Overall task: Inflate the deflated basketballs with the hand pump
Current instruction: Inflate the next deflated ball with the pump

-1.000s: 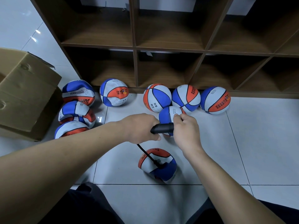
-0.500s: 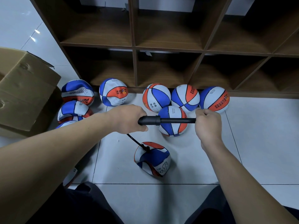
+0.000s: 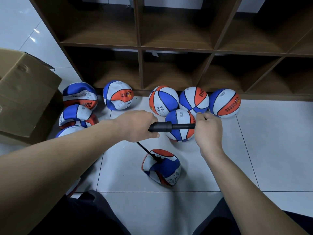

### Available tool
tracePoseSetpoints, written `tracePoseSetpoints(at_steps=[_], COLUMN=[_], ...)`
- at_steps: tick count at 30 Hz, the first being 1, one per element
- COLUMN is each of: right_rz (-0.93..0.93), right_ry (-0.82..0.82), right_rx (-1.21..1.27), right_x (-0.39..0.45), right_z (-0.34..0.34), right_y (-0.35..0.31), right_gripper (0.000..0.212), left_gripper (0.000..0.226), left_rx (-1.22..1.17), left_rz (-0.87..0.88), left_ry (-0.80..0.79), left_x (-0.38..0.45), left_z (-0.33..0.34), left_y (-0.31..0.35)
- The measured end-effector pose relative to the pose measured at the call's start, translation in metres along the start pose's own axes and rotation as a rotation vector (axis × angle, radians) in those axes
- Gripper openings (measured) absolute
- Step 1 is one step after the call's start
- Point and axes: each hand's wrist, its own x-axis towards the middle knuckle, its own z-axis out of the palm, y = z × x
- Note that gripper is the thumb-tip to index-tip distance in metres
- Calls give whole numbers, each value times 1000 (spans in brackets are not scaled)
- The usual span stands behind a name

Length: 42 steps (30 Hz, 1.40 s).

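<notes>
My left hand (image 3: 137, 125) grips the barrel of a black hand pump (image 3: 162, 127) held level above the floor. My right hand (image 3: 209, 130) grips the pump's handle, with part of the black rod showing between the two hands. A thin black hose (image 3: 146, 150) runs down from the pump into a crumpled red, white and blue basketball (image 3: 161, 167) on the tiles in front of me. A round ball (image 3: 180, 134) lies just behind the pump.
Three inflated balls (image 3: 194, 100) line the foot of a brown cubby shelf (image 3: 176, 48). Several dented, soft balls (image 3: 79, 96) lie at the left beside a cardboard box (image 3: 25, 95). Bare white tiles extend to the right. My dark-trousered knees fill the bottom edge.
The pump rod was pulled out far half a second ago; now my right hand has pushed back left, shortening the exposed rod. The soft ball on the hose shifted slightly.
</notes>
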Motion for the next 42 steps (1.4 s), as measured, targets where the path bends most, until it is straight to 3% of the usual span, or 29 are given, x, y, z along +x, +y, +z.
tracePoseSetpoints(at_steps=[20,35,42], right_rz=[-31,-54,-13], right_ry=[-189,-183,-101], right_rx=[-59,-60,-95], right_x=[-27,-26,0], right_z=[26,24,1], right_y=[-4,-6,-3], right_gripper=[43,44,41], left_gripper=[33,36,27], left_rx=[-61,-51,-111], left_rz=[27,27,9], left_ry=[-16,-10,-42], left_x=[-1,0,1], left_z=[11,7,1], left_y=[24,24,11])
